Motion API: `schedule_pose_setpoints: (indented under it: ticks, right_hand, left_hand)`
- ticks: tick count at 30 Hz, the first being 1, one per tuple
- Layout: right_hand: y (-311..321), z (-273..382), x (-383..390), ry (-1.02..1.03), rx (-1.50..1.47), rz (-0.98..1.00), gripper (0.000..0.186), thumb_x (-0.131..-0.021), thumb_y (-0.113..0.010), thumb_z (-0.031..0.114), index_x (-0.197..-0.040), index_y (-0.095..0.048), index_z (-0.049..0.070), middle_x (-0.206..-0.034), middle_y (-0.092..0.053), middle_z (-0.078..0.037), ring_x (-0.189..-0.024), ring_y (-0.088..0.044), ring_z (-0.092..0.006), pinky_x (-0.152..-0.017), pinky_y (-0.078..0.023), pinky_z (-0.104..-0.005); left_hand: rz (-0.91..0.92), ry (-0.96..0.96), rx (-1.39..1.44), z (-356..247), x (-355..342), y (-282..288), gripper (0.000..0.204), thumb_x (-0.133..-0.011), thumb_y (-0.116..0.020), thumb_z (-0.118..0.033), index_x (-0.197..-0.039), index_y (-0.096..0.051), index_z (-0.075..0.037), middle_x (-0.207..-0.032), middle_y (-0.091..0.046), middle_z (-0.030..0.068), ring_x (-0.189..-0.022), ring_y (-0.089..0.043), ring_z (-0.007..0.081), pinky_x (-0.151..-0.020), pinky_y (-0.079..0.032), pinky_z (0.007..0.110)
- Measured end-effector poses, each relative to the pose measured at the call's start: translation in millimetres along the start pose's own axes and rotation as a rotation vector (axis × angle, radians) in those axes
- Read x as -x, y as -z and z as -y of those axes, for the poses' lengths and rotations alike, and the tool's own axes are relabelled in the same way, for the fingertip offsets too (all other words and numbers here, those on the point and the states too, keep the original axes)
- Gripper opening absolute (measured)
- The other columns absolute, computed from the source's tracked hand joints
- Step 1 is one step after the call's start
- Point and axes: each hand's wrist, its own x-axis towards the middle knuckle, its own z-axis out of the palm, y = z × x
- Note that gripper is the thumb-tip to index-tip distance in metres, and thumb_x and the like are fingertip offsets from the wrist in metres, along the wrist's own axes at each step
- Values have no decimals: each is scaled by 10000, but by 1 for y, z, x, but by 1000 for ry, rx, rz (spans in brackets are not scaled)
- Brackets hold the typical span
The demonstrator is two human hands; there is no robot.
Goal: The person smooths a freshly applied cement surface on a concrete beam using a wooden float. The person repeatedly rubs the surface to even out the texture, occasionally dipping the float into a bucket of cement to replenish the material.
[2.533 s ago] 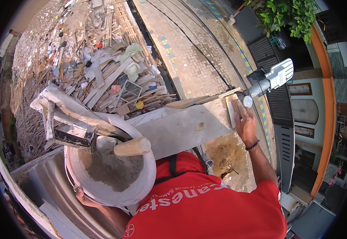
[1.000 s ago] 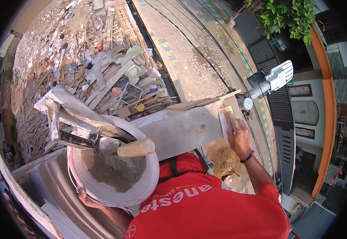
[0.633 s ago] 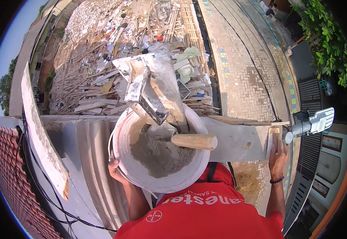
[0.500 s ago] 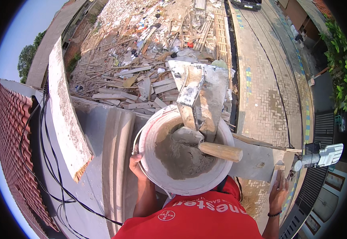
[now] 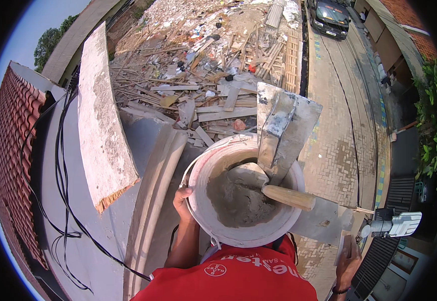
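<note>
A round, pale plastic bucket (image 5: 197, 200) of wet grey mortar (image 5: 238, 200) is before my chest. My left hand (image 5: 183, 203) is closed on its left rim, beside the wire handle. A trowel (image 5: 288, 197) rests in the mortar, its wooden grip lying over the right rim. Flat mortar-crusted metal tools (image 5: 298, 128), one with a block-like handle, stand tilted out at the far side. Lower right, my right hand (image 5: 349, 258) is closed against a narrow pale strip (image 5: 341, 245) at the end of a grey slab (image 5: 323, 220). What the strip belongs to is unclear.
Left are a moulded ledge (image 5: 153, 180), a broken-edged white board (image 5: 100, 125), black cables (image 5: 63, 165) and a tiled roof (image 5: 15, 165). Scrap wood and rubble (image 5: 198, 95) lie below ahead. A paved street (image 5: 339, 130) with a dark car (image 5: 330, 19) and a lamp (image 5: 404, 224) are right.
The view has shifted, and more of the car and street shows. The bucket and tools appear slightly farther right. My left hand keeps its hold; my right hand sits a little lower in view.
</note>
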Motion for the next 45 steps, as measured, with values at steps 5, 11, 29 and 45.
schedule_pose_setpoints:
  ticks: [5,11,29,45]
  right_hand:
    - [39,74,-26,31,-708,-53,502,-910,-657,250,-1248,-575,-112,-1084,-683,-199,-991,-656,-237,-890,-485,-331]
    - [64,179,-77,357,-858,466,501,-888,-707,250,-1234,-587,-92,-1061,-684,-156,-987,-653,-213,-881,-490,-324]
    - [-87,288,-105,575,-248,1020,295,-905,-580,122,-1124,-638,-68,-983,-678,-249,-899,-669,-321,-827,-492,-365]
    - [-86,284,-90,331,-399,1103,321,-930,-543,138,-1151,-622,-82,-816,-659,-169,-759,-648,-168,-710,-496,-312]
  left_hand:
    - [72,22,27,1,0,-1,539,-734,-558,-218,-1215,-580,25,-1130,-645,164,-1020,-611,291,-957,-458,385]
    - [7,14,-3,-3,5,-12,542,-709,-557,-223,-1185,-596,34,-1133,-650,176,-1039,-618,295,-961,-463,391]
    - [95,81,119,0,0,-10,689,-663,-563,-212,-1295,-548,65,-1175,-641,194,-1065,-626,290,-986,-465,371]
    - [101,47,141,4,-1,-8,680,-673,-567,-214,-1291,-544,69,-1176,-640,206,-1075,-625,299,-1000,-458,375]
